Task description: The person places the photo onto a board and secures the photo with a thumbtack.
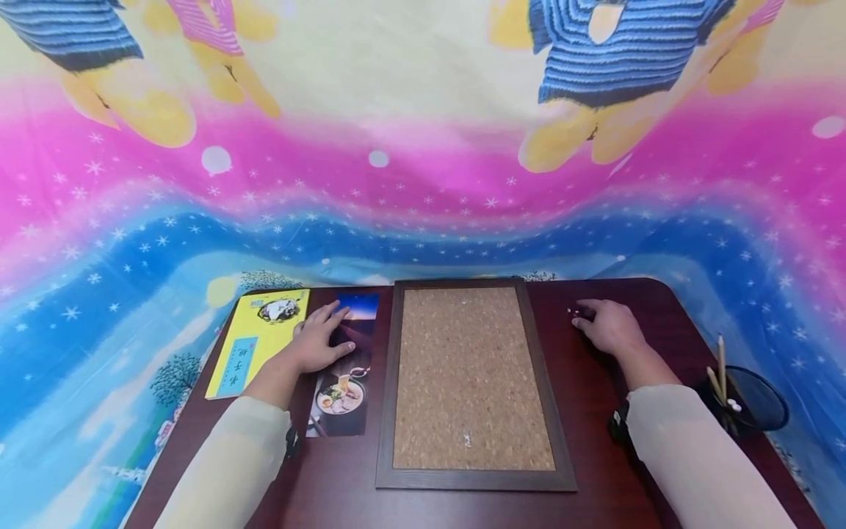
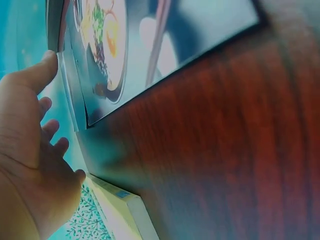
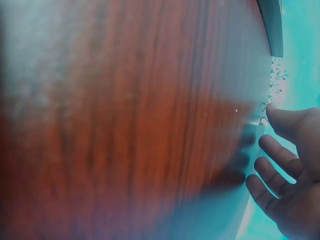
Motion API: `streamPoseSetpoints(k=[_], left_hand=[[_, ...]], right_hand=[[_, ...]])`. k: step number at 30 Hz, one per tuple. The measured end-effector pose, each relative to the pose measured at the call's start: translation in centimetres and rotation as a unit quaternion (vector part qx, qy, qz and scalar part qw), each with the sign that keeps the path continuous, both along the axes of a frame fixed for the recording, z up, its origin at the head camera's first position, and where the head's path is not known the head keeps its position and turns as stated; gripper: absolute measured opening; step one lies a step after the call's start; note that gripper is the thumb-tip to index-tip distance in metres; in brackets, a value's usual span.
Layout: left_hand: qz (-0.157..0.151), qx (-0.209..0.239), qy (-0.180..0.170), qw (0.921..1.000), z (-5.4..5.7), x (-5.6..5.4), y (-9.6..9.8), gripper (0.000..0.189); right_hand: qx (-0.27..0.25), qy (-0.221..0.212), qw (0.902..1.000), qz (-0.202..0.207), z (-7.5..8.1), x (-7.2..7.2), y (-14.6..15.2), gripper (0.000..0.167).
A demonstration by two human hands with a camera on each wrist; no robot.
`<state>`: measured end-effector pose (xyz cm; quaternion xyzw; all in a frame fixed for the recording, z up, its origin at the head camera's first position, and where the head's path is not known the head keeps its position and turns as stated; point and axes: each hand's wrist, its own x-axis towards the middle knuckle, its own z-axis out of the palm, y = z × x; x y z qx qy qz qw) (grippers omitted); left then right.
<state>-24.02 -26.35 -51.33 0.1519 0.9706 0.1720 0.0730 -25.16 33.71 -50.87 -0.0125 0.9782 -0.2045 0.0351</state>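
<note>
My left hand [image 1: 322, 339] reaches with spread fingers over printed pictures beside the corkboard. One print [image 1: 341, 397] shows a bowl of noodles; above it lies a print with a dark blue sky [image 1: 359, 305]. Over on the right, my right hand [image 1: 611, 323] hovers low at the table's far side, thumb and forefinger apart. Tiny whitish pieces [image 1: 571, 311] lie by its fingertips, too small to make out fully. In the right wrist view, a small clear piece [image 3: 263, 121] shows just below the thumb tip. Between the hands lies a framed corkboard [image 1: 472, 375].
A yellow book [image 1: 261, 342] lies at the table's left edge. A black mesh pen holder [image 1: 756, 400] with pencils stands at the right. Small whitish marks show near the corkboard's top and bottom. A printed cloth [image 1: 423, 184] hangs behind the dark red table [image 1: 344, 485].
</note>
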Motion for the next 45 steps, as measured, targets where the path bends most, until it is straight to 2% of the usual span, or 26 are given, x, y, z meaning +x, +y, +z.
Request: streamPoseSetpoints(k=[7,14,24,36,45], left_hand=[[-0.02,-0.003,-0.001,0.9998,0.0,-0.9,-0.3,0.082],[-0.041,-0.005,-0.025,0.9988,0.1,-1.7,-0.4,0.083],[-0.043,0.004,-0.061,0.9972,0.2,-3.1,-0.5,0.092],[-0.043,0.006,-0.086,0.9953,0.1,-3.9,-0.6,0.1],[-0.049,-0.029,-0.094,0.994,0.2,-4.4,-0.5,0.098]], right_hand=[[0.006,-0.011,0.9999,-0.004,-0.1,-0.6,-0.5,0.049],[0.014,-0.006,0.9999,-0.003,0.0,-0.7,-0.9,0.041],[0.02,-0.001,0.9998,-0.003,-0.3,-0.7,-1.0,0.033],[0.022,0.007,0.9997,-0.011,-0.4,-0.7,-0.8,0.023],[0.022,0.009,0.9996,-0.012,-0.2,-0.6,-0.6,0.021]])
